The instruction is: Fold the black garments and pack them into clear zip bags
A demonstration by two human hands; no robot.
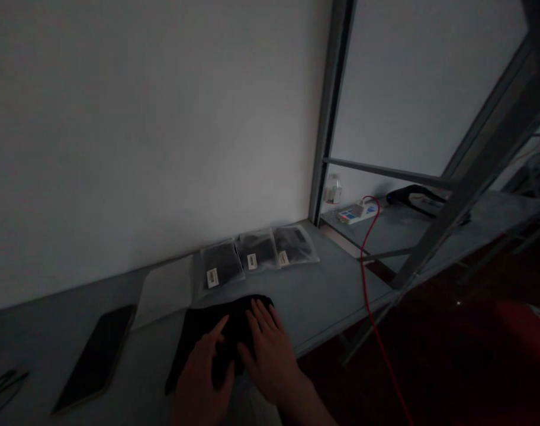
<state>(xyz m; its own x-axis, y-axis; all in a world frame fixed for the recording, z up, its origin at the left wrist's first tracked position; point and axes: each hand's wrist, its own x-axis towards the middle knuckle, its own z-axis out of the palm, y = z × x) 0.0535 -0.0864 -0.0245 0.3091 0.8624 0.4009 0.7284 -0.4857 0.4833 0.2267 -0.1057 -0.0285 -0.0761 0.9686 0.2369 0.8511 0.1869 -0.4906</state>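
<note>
A folded black cloth (212, 331) lies on the grey table (323, 290) close to its front edge. My left hand (203, 378) rests on the near part of the cloth with its fingers apart. My right hand (267, 355) lies flat on the cloth's right side, fingers spread, and grips nothing. Just beyond the cloth, three clear plastic bags stand in a row against the wall: the left one (221, 264), the middle one (256, 249) and the right one (294, 244). Each holds something dark and carries a white label.
A white flat packet (163, 291) lies left of the bags, and a dark phone or tablet (95, 358) lies further left. A thin black item (3, 384) sits at the left edge. On a lower shelf at right are a power strip (359, 212), a red cable (365, 278) and a bottle (333, 192).
</note>
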